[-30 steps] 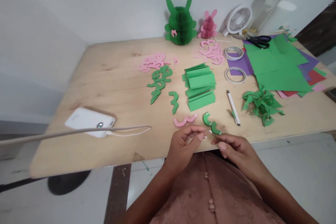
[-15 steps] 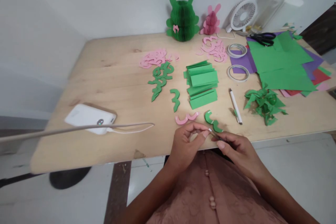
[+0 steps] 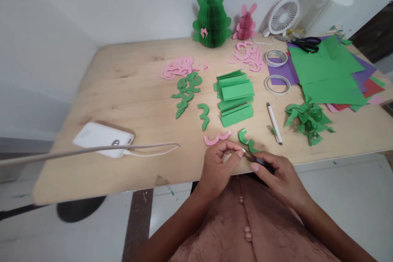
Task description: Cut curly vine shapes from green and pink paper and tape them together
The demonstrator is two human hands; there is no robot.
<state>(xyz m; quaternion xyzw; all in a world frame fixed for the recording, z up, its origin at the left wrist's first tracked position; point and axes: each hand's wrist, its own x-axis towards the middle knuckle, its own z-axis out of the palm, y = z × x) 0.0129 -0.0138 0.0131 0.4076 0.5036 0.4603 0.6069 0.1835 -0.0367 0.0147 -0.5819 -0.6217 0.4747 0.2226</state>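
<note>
My left hand (image 3: 219, 161) is closed in a pinch on a small white piece of tape (image 3: 243, 150) near the table's front edge. Opposite it, my right hand (image 3: 278, 172) grips a dark-handled bladed tool (image 3: 252, 159), its metal tip close to the tape; fingers hide much of the handle. Just beyond my fingertips lies a scalloped green paper cutout (image 3: 246, 141) with white strips on it. A scalloped pink paper cutout (image 3: 216, 137) with similar white bits rests beyond my left hand.
Folded green paper (image 3: 236, 98) sits mid-table, with a white pen (image 3: 274, 123), tape rolls (image 3: 277, 85) and green scraps (image 3: 308, 120) to its right. Paper bunnies (image 3: 212, 22) stand by the wall. A cable (image 3: 92, 152) crosses near a white power bank (image 3: 104, 138).
The bladed tool shows more now, turned so its blade and dark handle are visible beside the tape. My left hand keeps its pinch. The view has shifted slightly.
</note>
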